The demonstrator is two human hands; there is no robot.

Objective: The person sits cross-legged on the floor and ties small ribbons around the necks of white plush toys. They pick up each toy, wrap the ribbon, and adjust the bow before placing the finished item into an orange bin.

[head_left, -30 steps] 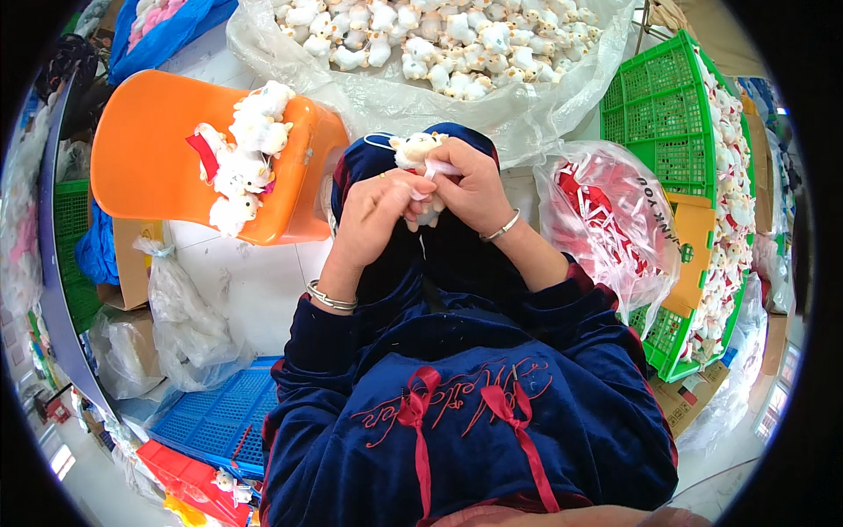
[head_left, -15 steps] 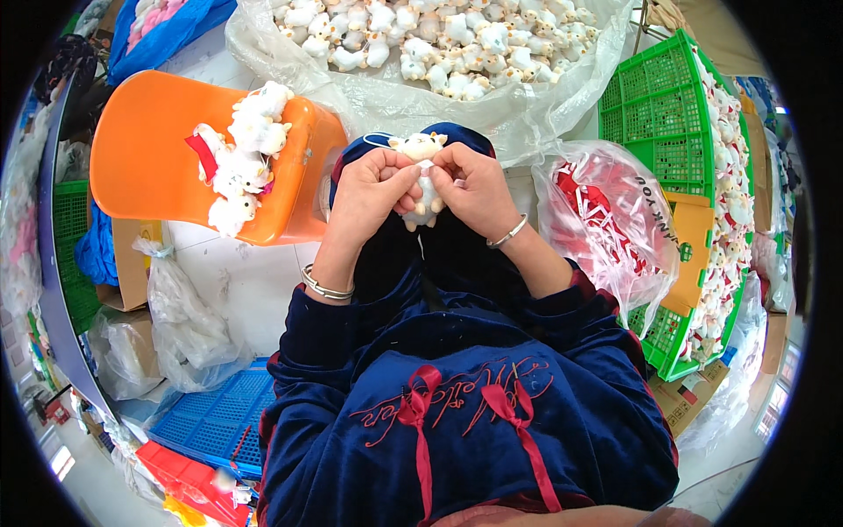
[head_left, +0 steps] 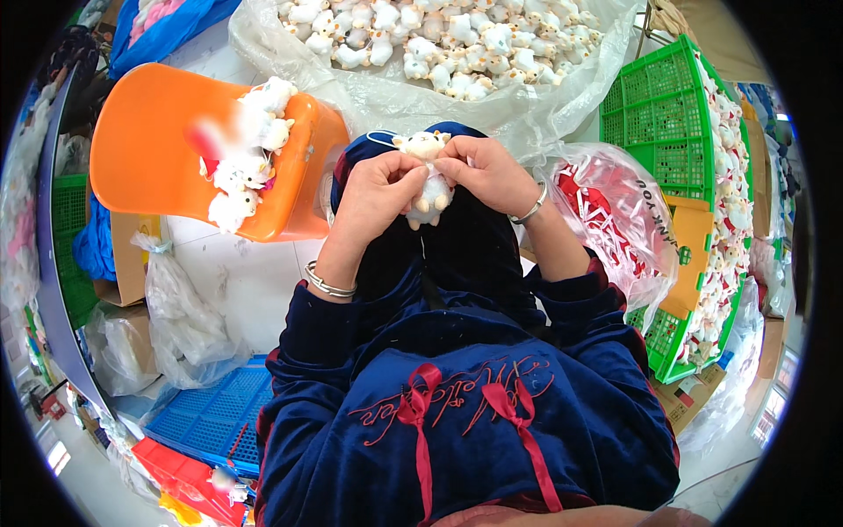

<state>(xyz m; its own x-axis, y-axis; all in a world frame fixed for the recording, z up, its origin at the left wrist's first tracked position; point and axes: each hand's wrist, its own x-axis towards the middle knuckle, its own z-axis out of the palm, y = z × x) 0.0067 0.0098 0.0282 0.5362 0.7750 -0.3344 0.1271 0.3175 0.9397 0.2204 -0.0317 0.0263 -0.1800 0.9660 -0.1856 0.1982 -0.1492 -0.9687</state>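
A small white plush animal with a cream head and tan feet rests face up on my lap. My left hand is closed in a pinch at its neck. On the other side of the neck, my right hand pinches with thumb and forefinger. Between the fingertips runs a thin pale ribbon, partly hidden by them. The toy's head shows above my fingers, its belly and feet below. A thin white loop of cord lies beside the head, over my left knee.
An orange chair at left carries several plush animals. Ahead, a clear plastic sheet holds a heap of them. At right are a clear bag of red pieces with white strings and a green crate of dressed plush toys.
My right hand has moved outward a little, its wrist further right. The toy's body shows more between my hands, which stay at its neck.
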